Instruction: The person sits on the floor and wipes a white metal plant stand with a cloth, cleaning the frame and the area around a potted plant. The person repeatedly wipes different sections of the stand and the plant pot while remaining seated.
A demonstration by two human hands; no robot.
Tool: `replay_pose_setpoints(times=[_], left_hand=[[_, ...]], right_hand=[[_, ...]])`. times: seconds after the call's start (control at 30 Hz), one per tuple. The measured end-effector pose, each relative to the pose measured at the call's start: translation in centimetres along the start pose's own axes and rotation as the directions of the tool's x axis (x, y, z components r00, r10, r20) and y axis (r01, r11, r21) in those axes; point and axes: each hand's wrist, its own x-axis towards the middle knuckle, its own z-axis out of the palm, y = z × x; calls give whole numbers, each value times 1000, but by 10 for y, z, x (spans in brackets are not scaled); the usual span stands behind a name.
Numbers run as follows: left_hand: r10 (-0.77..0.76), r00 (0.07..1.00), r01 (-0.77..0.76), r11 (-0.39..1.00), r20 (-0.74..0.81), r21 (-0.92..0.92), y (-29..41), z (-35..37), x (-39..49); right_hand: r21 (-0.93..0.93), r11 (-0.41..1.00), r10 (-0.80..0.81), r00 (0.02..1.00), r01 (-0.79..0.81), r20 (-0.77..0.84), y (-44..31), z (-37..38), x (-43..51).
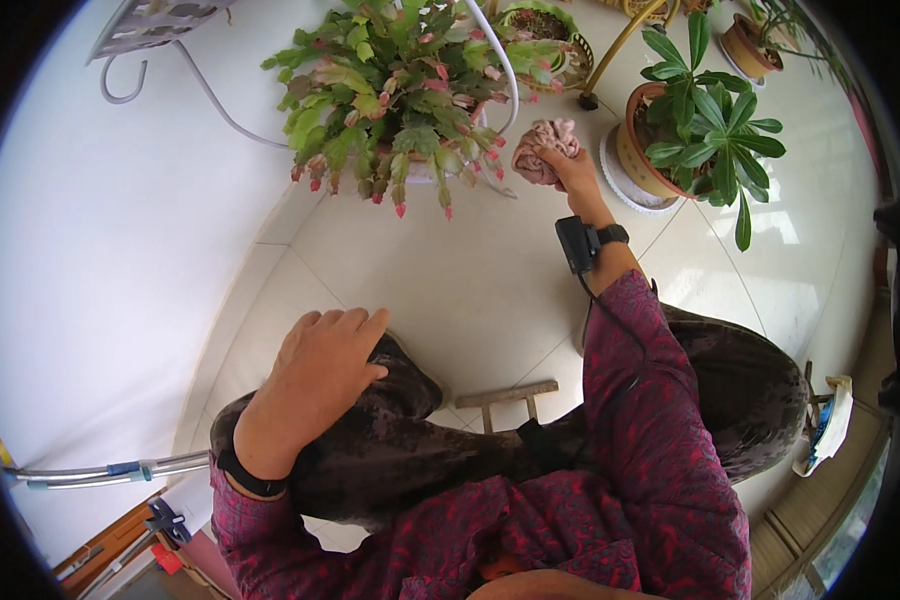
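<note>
My right hand (576, 176) grips a crumpled pinkish cloth (534, 154) low over the tiled floor (450, 262). Just left of the cloth spreads a Christmas cactus (397, 97) with pink-red buds. Close to the right of the wrist stands a potted plant with long glossy leaves (720, 127), its tan pot (640, 154) set on a white saucer (619, 184). My left hand (319, 375) holds nothing and hovers above my left knee, fingers slightly bent and a little apart. A black device is strapped to my right wrist.
A white metal stand (506, 67) curves around the cactus. Behind it are a green pot (540, 22) and a yellow stand leg (619, 52). A small wooden stool (506, 394) shows between my legs. White wall (120, 262) runs along the left, with metal poles (120, 470) at lower left.
</note>
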Motion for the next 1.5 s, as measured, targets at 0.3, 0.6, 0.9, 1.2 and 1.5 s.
replay_pose_setpoints(times=[0.3, 0.6, 0.9, 1.2, 1.5], left_hand=[[15, 1000, -15, 1000, 17, 11, 0, -2, -6], [24, 1000, -24, 1000, -7, -3, -7, -2, -14], [8, 1000, -9, 1000, -29, -19, -12, 6, -32], [-4, 998, 4, 1000, -58, 0, -10, 13, -44], [-36, 998, 34, 999, -58, -42, -13, 11, -44]], right_hand=[[23, 997, -67, 998, 67, 1, -19, 46, 86], [-698, 559, -393, 884, 449, 254, -27, 87, 147], [-775, 103, -331, 757, 623, 564, -14, 61, 119], [-739, 470, -263, 876, 483, 405, 62, 48, 43], [-487, 827, -238, 959, 282, 151, 53, 62, 14]])
